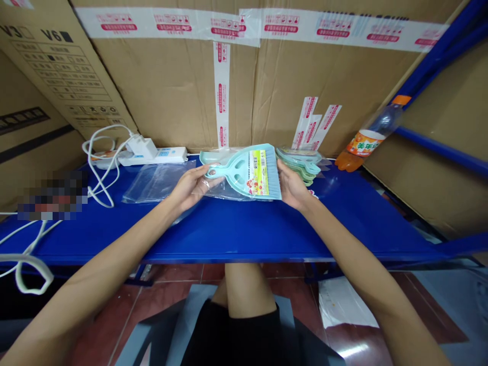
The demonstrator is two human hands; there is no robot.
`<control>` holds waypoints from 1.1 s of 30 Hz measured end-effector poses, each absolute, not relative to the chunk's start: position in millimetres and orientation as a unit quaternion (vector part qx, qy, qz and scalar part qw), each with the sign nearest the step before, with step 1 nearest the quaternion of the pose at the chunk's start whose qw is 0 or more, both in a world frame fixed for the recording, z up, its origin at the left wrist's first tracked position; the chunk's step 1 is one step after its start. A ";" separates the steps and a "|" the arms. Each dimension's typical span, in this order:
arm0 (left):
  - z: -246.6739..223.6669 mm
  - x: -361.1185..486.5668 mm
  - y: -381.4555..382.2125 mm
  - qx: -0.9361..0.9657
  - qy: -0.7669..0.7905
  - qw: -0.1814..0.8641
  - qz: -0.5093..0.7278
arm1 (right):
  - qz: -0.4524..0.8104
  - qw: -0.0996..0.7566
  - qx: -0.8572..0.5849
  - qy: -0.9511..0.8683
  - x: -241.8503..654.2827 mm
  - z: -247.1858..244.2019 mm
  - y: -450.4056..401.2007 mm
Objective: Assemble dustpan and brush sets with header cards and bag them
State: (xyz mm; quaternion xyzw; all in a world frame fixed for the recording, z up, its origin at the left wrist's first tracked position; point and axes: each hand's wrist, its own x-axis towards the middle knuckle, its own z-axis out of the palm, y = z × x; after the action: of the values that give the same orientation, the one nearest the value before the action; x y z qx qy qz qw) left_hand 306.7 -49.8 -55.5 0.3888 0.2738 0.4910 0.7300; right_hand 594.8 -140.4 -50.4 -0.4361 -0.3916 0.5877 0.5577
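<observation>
A light-blue mini dustpan and brush set (238, 175) with a yellow-green printed label hangs between my two hands just above the blue table. My left hand (194, 187) is closed around its handle end, fingers partly behind clear plastic. At the bristle edge, my right hand (293, 185) grips the other side, with some fingers hidden behind it. Clear film shows around and below the set. Just behind my right hand lies a stack of blue and green dustpan sets (303, 165). Flat clear plastic bags (156, 184) lie to the left of my left hand.
A white power strip (154, 156) with a plug and looped cables (102, 173) occupies the table's left rear. An orange drink bottle (371, 137) leans at the right against a blue frame (434, 66). Large taped cardboard boxes (171, 86) stand behind the blue table (244, 234).
</observation>
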 end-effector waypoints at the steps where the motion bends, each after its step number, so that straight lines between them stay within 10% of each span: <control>1: -55.7 306.7 -49.8 0.392 0.274 0.730 0.488 | 0.595 0.553 -0.430 -0.395 593.7 -48.7 -141.7; 33: -49.5 300.0 -44.9 0.438 0.297 0.687 0.498 | 0.500 0.626 -0.460 -0.384 605.6 -27.1 -150.6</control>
State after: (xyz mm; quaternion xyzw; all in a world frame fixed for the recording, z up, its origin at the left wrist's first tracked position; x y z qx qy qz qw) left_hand 300.0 -44.9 -49.5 0.4378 0.2966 0.4983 0.6870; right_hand 605.6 -150.6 -27.1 -0.4597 -0.3838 0.4999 0.6257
